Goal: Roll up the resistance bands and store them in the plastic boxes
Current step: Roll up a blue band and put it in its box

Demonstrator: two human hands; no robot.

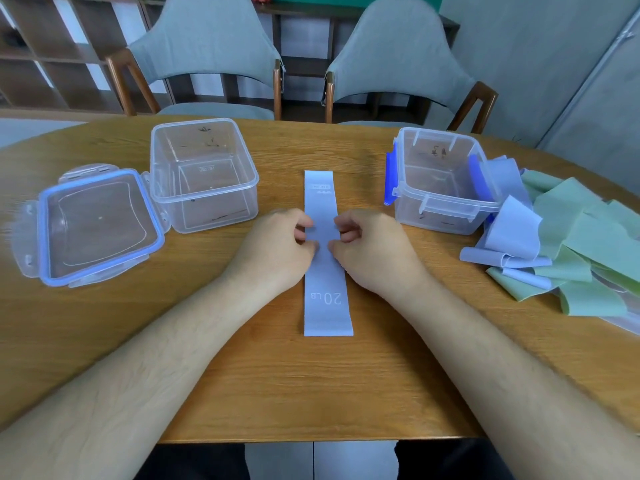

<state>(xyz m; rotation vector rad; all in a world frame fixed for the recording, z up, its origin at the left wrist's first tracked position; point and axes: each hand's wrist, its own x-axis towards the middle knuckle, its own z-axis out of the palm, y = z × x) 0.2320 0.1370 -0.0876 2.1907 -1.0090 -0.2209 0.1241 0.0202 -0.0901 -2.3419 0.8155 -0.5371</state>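
Note:
A light blue resistance band (325, 306) marked "20 LB" lies flat and straight on the wooden table (311, 386), running away from me. My left hand (277, 247) rests on its left edge near the middle, fingers curled and pressing on the band. My right hand (374, 247) does the same on the right edge. An empty clear plastic box (204, 174) stands at the left with its blue-rimmed lid (97, 226) lying beside it. A second clear box (440, 181) with blue clips stands at the right, open and empty.
A loose pile of blue bands (512, 233) and green bands (588, 244) lies at the table's right edge, next to the right box. Two grey chairs (207, 57) stand behind the table. Shelving fills the back left.

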